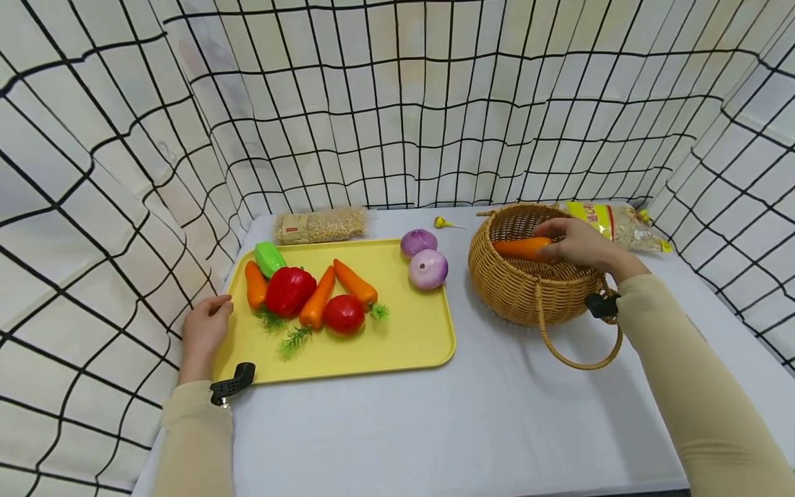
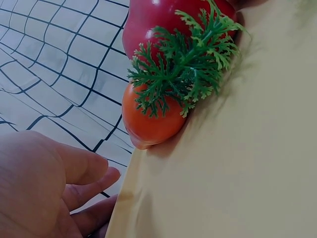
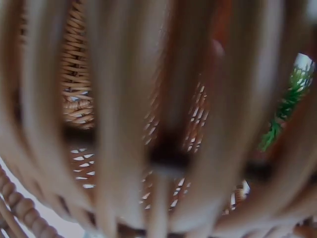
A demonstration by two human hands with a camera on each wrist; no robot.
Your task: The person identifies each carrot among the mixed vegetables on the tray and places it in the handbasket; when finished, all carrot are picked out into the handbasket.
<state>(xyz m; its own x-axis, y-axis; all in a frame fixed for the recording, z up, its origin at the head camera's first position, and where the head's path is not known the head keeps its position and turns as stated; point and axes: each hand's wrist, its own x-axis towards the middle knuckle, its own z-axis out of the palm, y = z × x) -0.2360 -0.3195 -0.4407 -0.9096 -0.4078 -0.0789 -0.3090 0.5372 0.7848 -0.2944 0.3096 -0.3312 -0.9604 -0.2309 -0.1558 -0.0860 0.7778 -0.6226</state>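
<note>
My right hand (image 1: 574,243) grips an orange carrot (image 1: 522,248) inside the mouth of the wicker basket (image 1: 506,293). In the right wrist view the blurred wicker (image 3: 133,124) hides the hand; green leaves (image 3: 292,99) show at its right. At the left end of the yellow tray (image 1: 397,345), my left hand (image 1: 205,324) lies with loosely bent fingers beside the rim. The left wrist view shows those fingers (image 2: 86,168) against the tray's edge, holding nothing. Nearest to them is a carrot (image 2: 153,121) with leafy green top, beside a red bell pepper (image 1: 290,292).
Also on the tray are two more carrots (image 1: 354,281), a tomato (image 1: 344,315), and a green vegetable (image 1: 269,259). Purple onions (image 1: 428,269) sit at its right corner. Behind stand a bag of grains (image 1: 321,226) and a yellow bag (image 1: 640,228). Black-lined netting surrounds the table.
</note>
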